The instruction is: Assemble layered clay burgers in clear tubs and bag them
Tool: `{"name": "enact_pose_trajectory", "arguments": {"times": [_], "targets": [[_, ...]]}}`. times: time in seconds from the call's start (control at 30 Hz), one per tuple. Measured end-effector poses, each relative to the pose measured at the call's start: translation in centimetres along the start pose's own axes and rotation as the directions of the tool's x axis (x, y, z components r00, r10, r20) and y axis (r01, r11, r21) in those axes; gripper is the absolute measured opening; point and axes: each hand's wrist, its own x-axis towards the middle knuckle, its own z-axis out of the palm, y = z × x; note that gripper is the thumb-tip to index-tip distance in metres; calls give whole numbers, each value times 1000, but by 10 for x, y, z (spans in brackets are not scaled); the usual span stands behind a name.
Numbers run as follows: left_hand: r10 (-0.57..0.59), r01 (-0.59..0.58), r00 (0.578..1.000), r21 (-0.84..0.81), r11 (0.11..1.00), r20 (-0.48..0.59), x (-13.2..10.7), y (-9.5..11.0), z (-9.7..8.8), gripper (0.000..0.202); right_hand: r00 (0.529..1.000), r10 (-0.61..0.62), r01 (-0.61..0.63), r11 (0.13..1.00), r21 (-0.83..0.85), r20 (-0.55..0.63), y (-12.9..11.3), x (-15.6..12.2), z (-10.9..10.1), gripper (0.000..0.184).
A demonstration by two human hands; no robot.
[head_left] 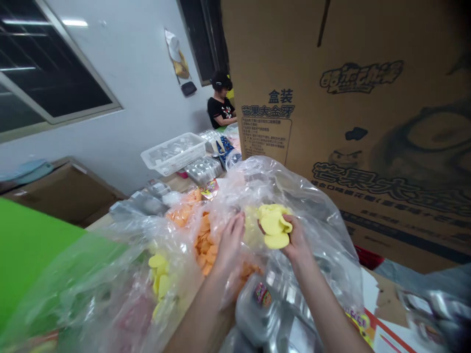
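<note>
My right hand (294,241) is closed around a handful of flat yellow pieces (274,225), held up over an open clear plastic bag (316,215). My left hand (230,240) reaches down into another clear bag, fingers together on or among orange pieces (204,245); whether it grips any is hidden by the plastic. More yellow pieces (160,277) lie in a bag at the lower left.
A large printed cardboard box (353,113) stands close on the right. Silver blister trays (272,309) lie under my arms. A white basket (174,153) and more trays sit farther back, where another person (221,105) sits by the wall. A green surface (25,245) is at the left.
</note>
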Motion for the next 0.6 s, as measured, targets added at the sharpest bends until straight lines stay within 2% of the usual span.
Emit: {"name": "enact_pose_trajectory", "arguments": {"times": [0.07, 0.13, 0.2, 0.23, 0.27, 0.3, 0.37, 0.43, 0.53, 0.6], "targets": [[-42, 41, 999, -115, 992, -2, -28, -7, 2, 54, 996, 86, -87, 995, -53, -13, 22, -24, 21, 27], [-100, 104, 995, -337, 936, 28, -51, -10, -9, 67, 984, 178, -176, 977, -123, 5, 48, -46, 42, 33], [-141, 121, 990, -627, 769, 19, -70, -12, -34, 68, 958, 285, -272, 939, -212, 35, 78, -64, 63, 38], [-162, 89, 986, -739, 667, -27, -79, -12, -51, 65, 939, 341, -317, 912, -262, 52, 94, -71, 73, 37], [-194, 26, 975, -802, 597, -112, -88, -14, -69, 60, 916, 395, -356, 881, -312, 71, 112, -76, 83, 36], [-233, -53, 945, -813, 580, -228, -97, -16, -88, 55, 892, 443, -384, 849, -363, 93, 131, -79, 93, 33], [-294, -183, 849, -767, 615, -438, -110, -24, -126, 48, 846, 516, -407, 787, -463, 132, 172, -80, 111, 26], [-330, -241, 761, -716, 655, -559, -112, -37, -160, 45, 821, 552, -393, 732, -557, 146, 210, -72, 128, 21], [-402, -198, 697, -699, 687, -593, -98, -57, -201, 43, 825, 555, -339, 641, -688, 110, 253, -50, 147, 25], [-456, -104, 679, -691, 715, -575, -86, -66, -223, 39, 824, 561, -304, 563, -769, 85, 264, -37, 155, 27]]}}
